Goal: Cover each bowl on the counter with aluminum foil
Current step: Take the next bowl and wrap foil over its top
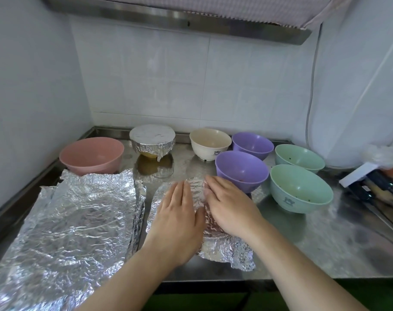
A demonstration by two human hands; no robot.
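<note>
Both hands press flat, fingers straight, holding nothing: left hand [178, 217] and right hand [230, 206] side by side on a foil sheet [224, 250] on the bench [314, 243]. Beyond the fingertips stands a purple bowl [241, 170]; left lies a foil stack [74, 221]; farther back, a foil-covered bowl [152, 140].

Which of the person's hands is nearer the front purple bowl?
Right. The right hand lies just below the front purple bowl, fingertips almost at it; the left hand is farther left.
</note>
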